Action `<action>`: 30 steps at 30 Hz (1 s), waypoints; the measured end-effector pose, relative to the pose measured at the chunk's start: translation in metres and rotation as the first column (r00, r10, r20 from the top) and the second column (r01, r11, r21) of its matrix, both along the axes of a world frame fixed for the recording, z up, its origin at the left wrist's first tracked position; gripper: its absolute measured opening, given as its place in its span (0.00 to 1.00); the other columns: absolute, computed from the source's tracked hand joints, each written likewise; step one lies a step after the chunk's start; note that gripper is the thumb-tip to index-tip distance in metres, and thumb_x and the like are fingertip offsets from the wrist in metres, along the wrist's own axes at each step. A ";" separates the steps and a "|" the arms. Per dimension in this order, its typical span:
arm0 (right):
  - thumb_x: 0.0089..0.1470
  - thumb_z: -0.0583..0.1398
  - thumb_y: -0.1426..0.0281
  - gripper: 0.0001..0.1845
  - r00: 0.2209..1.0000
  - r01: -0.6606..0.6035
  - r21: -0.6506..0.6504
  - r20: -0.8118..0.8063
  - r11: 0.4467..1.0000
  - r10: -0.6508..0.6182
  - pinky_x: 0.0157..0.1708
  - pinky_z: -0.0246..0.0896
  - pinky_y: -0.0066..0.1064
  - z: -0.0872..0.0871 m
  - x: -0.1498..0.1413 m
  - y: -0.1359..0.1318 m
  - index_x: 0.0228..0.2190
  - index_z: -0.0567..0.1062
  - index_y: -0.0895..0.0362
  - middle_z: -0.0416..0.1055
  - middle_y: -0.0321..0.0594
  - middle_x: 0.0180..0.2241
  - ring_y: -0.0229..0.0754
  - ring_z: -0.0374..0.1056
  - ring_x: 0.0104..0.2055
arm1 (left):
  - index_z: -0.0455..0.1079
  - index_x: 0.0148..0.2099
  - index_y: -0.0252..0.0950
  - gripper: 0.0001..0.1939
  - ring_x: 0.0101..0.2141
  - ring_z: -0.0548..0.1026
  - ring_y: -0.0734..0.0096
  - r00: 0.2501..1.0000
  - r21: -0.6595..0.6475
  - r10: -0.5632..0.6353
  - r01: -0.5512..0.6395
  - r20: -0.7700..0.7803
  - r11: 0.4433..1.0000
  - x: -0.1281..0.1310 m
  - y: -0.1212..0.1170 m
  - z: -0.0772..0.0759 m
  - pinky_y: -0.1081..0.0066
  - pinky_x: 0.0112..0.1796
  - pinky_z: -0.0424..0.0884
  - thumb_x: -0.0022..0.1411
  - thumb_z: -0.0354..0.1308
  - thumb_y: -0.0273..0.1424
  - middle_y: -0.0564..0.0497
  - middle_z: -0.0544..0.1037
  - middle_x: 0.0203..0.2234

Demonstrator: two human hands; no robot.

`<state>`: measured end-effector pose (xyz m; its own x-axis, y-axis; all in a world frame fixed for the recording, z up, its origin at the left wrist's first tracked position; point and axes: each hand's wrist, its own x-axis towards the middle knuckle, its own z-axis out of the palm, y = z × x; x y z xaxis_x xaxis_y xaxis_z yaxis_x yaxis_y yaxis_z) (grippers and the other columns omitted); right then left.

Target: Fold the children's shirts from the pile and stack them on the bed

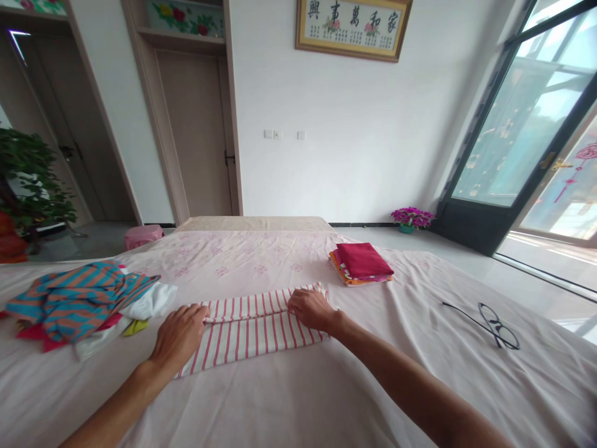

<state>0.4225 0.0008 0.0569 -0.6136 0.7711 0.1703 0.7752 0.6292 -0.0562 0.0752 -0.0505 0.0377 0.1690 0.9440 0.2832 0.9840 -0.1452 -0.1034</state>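
A plant (pixel 32 174) is standing at the far left, in front of a grey-brown door (pixel 91 130). A pink stool (pixel 143 237) is sitting on the floor (pixel 100 239), just beyond the sheet (pixel 261 401). On the sheet's left side a loose heap (pixel 84 298) is lying: a teal-and-orange striped piece is covering most of it, while white, red and yellow-green pieces are poking out below.

Just right of the heap, the left hand (pixel 181 333) is resting at the left end of the cloth (pixel 252 339), its fingers (pixel 196 312) curling over and grasping the upper flap's edge. The cloth, white with thin red stripes, is lying flat on the sheet in the middle, between the two hands. Its upper flap is folding down over the lower part, the flap's edge running across from hand to hand. At the right end, the right hand (pixel 311 308) is bending down, its fingers (pixel 296 302) grasping the same edge.

Beyond the right hand, a neat stack (pixel 364 264) is sitting on the sheet, a red piece topping orange and white ones. Purple flowers (pixel 411 218) are standing on the floor by the wall (pixel 364 143). Farther right, glasses (pixel 500 330) are lying on the sheet, their arms spreading open.
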 end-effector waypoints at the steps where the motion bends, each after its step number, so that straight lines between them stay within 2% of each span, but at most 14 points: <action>1: 0.56 0.54 0.75 0.13 1.000 -0.010 0.006 0.000 1.000 0.010 0.38 0.55 0.30 0.000 0.001 0.000 0.38 0.77 0.54 0.75 0.39 0.39 0.41 0.68 0.41 | 0.72 0.40 0.39 0.15 0.41 0.72 0.61 1.000 -0.012 0.001 -0.001 -0.005 1.000 0.001 -0.002 0.002 0.63 0.41 0.61 0.62 0.45 0.21 0.48 0.77 0.36; 5: 0.49 0.52 0.82 0.21 0.990 0.099 0.045 -0.103 0.994 -0.093 0.44 0.55 0.32 0.004 -0.009 0.002 0.39 0.78 0.53 0.76 0.39 0.41 0.42 0.67 0.45 | 0.74 0.38 0.40 0.17 0.42 0.72 0.60 0.995 -0.004 -0.025 0.025 0.099 1.000 0.015 0.001 0.014 0.60 0.45 0.62 0.60 0.45 0.20 0.47 0.78 0.37; 8: 0.56 0.48 0.79 0.24 0.972 0.140 0.044 -0.198 0.989 -0.129 0.50 0.55 0.32 0.005 -0.031 0.007 0.48 0.74 0.55 0.73 0.41 0.50 0.42 0.65 0.51 | 0.74 0.45 0.38 0.19 0.47 0.72 0.64 0.961 0.036 -0.099 0.093 0.260 0.995 0.041 0.018 0.016 0.63 0.52 0.62 0.62 0.42 0.22 0.47 0.78 0.44; 10: 0.62 0.45 0.72 0.24 0.971 0.134 0.032 -0.206 0.990 -0.125 0.57 0.51 0.35 0.000 -0.049 0.010 0.57 0.67 0.57 0.66 0.44 0.58 0.43 0.58 0.60 | 0.70 0.54 0.35 0.22 0.53 0.70 0.65 0.938 0.043 -0.124 0.116 0.323 0.992 0.061 0.031 0.010 0.65 0.56 0.60 0.66 0.40 0.26 0.45 0.75 0.52; 12: 0.65 0.43 0.64 0.27 0.976 0.149 -0.010 -0.158 0.989 -0.149 0.62 0.45 0.41 -0.008 -0.063 0.013 0.62 0.59 0.59 0.56 0.48 0.64 0.47 0.49 0.66 | 0.67 0.59 0.32 0.23 0.58 0.66 0.62 0.942 0.007 -0.103 0.106 0.318 0.994 0.078 0.041 -0.003 0.62 0.58 0.58 0.69 0.39 0.32 0.42 0.70 0.58; 15: 0.66 0.40 0.55 0.33 0.976 0.208 -0.102 -0.043 0.973 -0.213 0.63 0.39 0.51 -0.025 -0.069 0.018 0.65 0.53 0.60 0.47 0.52 0.67 0.52 0.41 0.69 | 0.64 0.62 0.35 0.25 0.61 0.62 0.54 0.963 -0.056 -0.047 0.064 0.267 0.996 0.089 0.045 -0.023 0.54 0.59 0.56 0.69 0.41 0.39 0.40 0.66 0.61; 19: 0.65 0.40 0.52 0.35 0.960 0.279 -0.130 0.032 0.952 -0.277 0.63 0.34 0.54 -0.040 -0.046 0.028 0.66 0.52 0.57 0.45 0.50 0.68 0.52 0.39 0.69 | 0.60 0.65 0.40 0.28 0.63 0.57 0.50 0.981 -0.076 -0.011 0.027 0.194 0.997 0.077 0.039 -0.037 0.49 0.60 0.50 0.68 0.42 0.45 0.40 0.61 0.64; 25: 0.64 0.38 0.51 0.38 0.904 0.425 -0.122 0.096 0.897 -0.416 0.64 0.29 0.53 -0.046 0.005 0.037 0.66 0.50 0.61 0.41 0.51 0.69 0.53 0.36 0.70 | 0.57 0.66 0.42 0.30 0.64 0.54 0.48 0.991 -0.090 0.039 -0.027 0.129 0.996 0.038 0.031 -0.036 0.46 0.60 0.45 0.67 0.41 0.48 0.39 0.59 0.65; 30: 0.64 0.39 0.51 0.38 0.875 0.481 -0.125 0.135 0.868 -0.466 0.64 0.29 0.55 -0.044 0.025 0.038 0.67 0.48 0.61 0.39 0.51 0.69 0.52 0.34 0.70 | 0.56 0.66 0.39 0.28 0.64 0.55 0.50 0.980 -0.098 0.168 -0.158 0.104 0.983 0.008 0.024 -0.041 0.50 0.59 0.51 0.69 0.39 0.42 0.37 0.57 0.65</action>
<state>0.4473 0.0384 0.0132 -0.1755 0.9844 -0.0114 0.9841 0.1751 -0.0292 0.0830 -0.0261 -0.0036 -0.0167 0.9784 0.2059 0.9998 0.0140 0.0146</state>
